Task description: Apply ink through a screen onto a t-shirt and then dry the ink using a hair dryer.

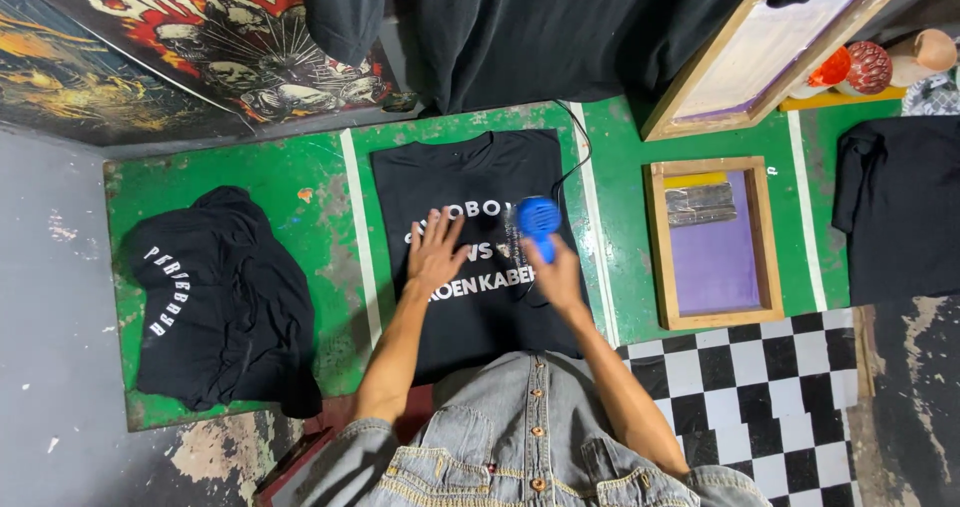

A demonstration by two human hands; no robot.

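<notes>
On the green worktop (300,172), left hand (436,252) lies flat, fingers spread, on a black printed shirt (480,182), while right hand (558,275) grips a blue dryer (538,217) at one o'clock.

Worn green table (250,167), checkered floor (760,387)

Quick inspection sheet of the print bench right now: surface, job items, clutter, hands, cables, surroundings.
Surface: green table, paint worn, white dividing stripes.
Job's things: black printed T-shirt laid flat; blue heat gun over its white lettering.
Clutter: crumpled black shirt at left; wooden screen frame with purple mesh at right; second frame leaning behind.
Grippers: left hand flat on the shirt; right hand grips the gun's handle.
Cables: black cord runs from gun toward table's back.
Surroundings: hanging black garments, checkered floor.
</notes>
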